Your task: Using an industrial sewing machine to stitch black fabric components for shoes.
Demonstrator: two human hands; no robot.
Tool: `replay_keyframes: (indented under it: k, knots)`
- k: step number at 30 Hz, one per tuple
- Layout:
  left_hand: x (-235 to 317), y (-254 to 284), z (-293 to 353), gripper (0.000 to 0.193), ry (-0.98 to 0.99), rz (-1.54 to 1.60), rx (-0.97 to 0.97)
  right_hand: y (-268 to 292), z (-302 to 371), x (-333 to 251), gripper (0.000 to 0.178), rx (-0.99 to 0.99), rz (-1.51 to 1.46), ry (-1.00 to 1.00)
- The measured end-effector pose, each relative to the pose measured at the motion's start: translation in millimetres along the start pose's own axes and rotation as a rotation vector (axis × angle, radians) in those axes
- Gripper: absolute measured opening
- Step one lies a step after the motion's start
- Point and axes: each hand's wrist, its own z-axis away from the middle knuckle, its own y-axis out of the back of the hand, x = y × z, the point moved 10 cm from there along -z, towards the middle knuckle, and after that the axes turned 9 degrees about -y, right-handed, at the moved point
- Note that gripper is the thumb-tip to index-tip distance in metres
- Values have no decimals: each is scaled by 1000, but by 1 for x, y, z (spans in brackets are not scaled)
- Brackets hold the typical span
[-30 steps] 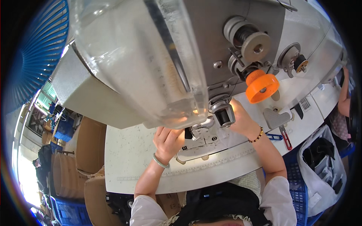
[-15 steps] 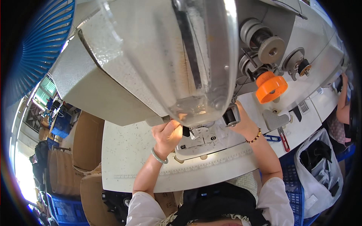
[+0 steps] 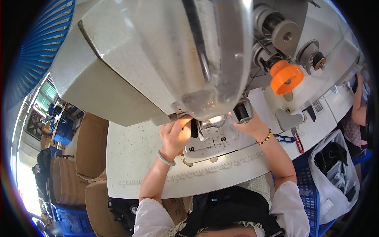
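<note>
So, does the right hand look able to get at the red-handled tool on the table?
Probably yes: the red-handled tool lies to the right of the right hand, its handle uncovered. A machine part partly hides that hand, so whether it's free is unclear.

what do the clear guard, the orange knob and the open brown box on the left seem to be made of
Clear guard: probably hard plastic, glossy and slightly hazy; the sewing machine shows through it, though glass can't be ruled out. Orange knob: likely moulded plastic, evenly coloured with fine ridges. Open brown box: looks like cardboard, matt, with flat panels.
</note>
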Motion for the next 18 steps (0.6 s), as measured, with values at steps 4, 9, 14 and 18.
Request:
replay_keyframes:
  k: [4, 9, 14, 18]
  knots:
    - [-7, -8, 11, 30, 61, -112, -20, 2, 11, 43, 31, 295, -646, -232]
    - [-52, -18, 18, 28, 175, -250, -69, -37, -1, 75, 29, 21, -378, -433]
    - [-95, -52, 26, 26, 270, -30, -428, -54, -29, 84, 31, -217, -350, -470]
    - [-85, -44, 34, 27, 273, -63, -326, -37, -44, 37, 28, -113, -189, -9]
